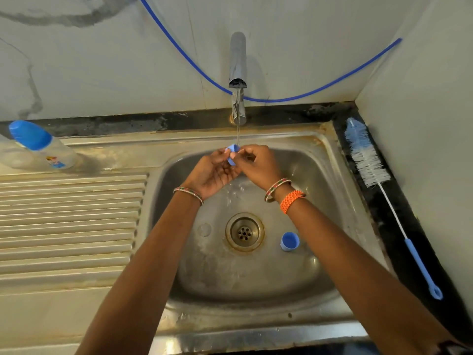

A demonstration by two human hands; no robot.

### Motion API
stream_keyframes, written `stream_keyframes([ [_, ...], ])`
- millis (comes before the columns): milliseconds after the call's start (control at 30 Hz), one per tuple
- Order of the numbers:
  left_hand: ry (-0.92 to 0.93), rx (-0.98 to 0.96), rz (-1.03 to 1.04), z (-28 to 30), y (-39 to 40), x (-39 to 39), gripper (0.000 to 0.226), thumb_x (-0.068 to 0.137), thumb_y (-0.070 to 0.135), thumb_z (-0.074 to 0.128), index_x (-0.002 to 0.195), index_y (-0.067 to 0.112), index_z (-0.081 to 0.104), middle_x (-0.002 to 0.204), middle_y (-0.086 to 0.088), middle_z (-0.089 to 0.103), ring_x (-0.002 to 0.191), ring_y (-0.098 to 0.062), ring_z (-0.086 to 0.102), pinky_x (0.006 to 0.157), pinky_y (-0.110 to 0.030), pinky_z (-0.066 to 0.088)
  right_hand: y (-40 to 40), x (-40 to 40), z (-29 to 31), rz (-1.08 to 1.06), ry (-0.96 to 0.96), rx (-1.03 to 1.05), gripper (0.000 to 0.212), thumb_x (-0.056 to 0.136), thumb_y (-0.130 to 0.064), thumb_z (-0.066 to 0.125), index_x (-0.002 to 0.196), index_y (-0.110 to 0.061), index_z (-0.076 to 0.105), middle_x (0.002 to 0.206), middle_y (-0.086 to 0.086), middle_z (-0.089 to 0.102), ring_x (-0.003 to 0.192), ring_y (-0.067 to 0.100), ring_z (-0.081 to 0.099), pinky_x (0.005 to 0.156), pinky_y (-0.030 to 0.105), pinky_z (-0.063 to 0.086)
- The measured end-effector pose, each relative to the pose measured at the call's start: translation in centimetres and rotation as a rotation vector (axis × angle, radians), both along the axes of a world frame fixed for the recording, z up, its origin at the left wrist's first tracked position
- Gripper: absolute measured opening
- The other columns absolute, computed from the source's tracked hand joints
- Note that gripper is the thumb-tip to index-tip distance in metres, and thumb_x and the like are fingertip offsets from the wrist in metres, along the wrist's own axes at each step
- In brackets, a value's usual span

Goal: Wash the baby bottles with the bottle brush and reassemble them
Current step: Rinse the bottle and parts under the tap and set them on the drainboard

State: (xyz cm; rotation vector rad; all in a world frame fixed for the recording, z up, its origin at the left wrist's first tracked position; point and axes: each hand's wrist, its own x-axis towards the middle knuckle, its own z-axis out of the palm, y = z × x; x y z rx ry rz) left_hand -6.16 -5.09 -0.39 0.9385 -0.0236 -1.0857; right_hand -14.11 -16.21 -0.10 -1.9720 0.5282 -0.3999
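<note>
Both arms reach forward over the steel sink (330, 160), the hands meeting under the running stream from the chrome tap (237, 73). The left hand (213, 172) is turned palm-up, its fingers curled round a small blue bottle ring (231, 152); the right hand (258, 163) pinches the same ring from the other side with its fingertips. Water falls right onto the ring. In the basin, a blue bottle cap (290, 241) lies just right of the drain (244, 232), open side up. A baby bottle (42, 149) with a blue cap lies on its side at the far left of the draining board. The bottle brush (378, 185) lies along the dark ledge right of the sink. A blue hose (199, 70) sags across the wall behind the tap.
</note>
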Motion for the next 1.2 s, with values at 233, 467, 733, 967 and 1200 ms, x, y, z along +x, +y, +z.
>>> stream_keyframes([
  [233,-0.380,0.195,0.178,0.5,0.0,0.0,0.003,0.095,0.020,0.055,0.094,0.020,0.057,0.080,0.003,0.068,0.070,-0.009,0.063,0.067,-0.025,0.051,1.1,1.7,2.5,-0.228,-0.169,1.231,0.027,0.097,-0.009,0.036,0.095,0.002,0.060,0.071,0.009,0.068,0.075,0.021,0.060,0.070,0.027,0.052],
  [467,-0.415,0.097,0.148,0.5,0.5,-0.9,0.014,0.096,0.018,0.053,0.106,0.017,0.063,0.086,-0.003,0.067,0.077,-0.012,0.064,0.073,-0.027,0.053,1.8,3.6,3.3,-0.390,-0.179,1.334,0.027,0.095,-0.016,0.042,0.074,-0.006,0.054,0.056,0.009,0.059,0.052,0.019,0.056,0.042,0.019,0.047],
  [733,-0.512,0.162,0.149,1.3,1.5,-3.2,0.006,0.091,0.010,0.060,0.089,0.009,0.066,0.080,-0.008,0.068,0.079,-0.021,0.064,0.078,-0.030,0.051,2.3,0.1,3.6,-0.200,0.098,0.234,0.026,0.099,-0.034,0.044,0.087,-0.018,0.060,0.090,0.008,0.062,0.085,0.026,0.061,0.078,0.039,0.052],
  [967,-0.457,0.151,0.208,1.1,8.7,-6.8,0.012,0.090,-0.002,0.057,0.087,0.007,0.065,0.069,0.002,0.072,0.071,-0.006,0.068,0.072,-0.019,0.054,6.8,-4.1,5.8,0.131,0.189,-0.148,0.041,0.085,-0.023,0.068,0.120,-0.006,0.057,0.110,0.006,0.062,0.098,0.018,0.059,0.078,0.021,0.044],
  [1200,-0.815,0.534,0.691,0.5,23.8,-7.8,0.024,0.084,0.004,0.065,0.103,0.018,0.061,0.090,0.006,0.066,0.074,0.000,0.062,0.064,-0.027,0.051,19.8,-0.7,5.3,0.486,0.035,-0.284,0.034,0.069,-0.005,0.074,0.101,-0.003,0.062,0.098,0.013,0.060,0.091,0.025,0.056,0.073,0.022,0.038],
])
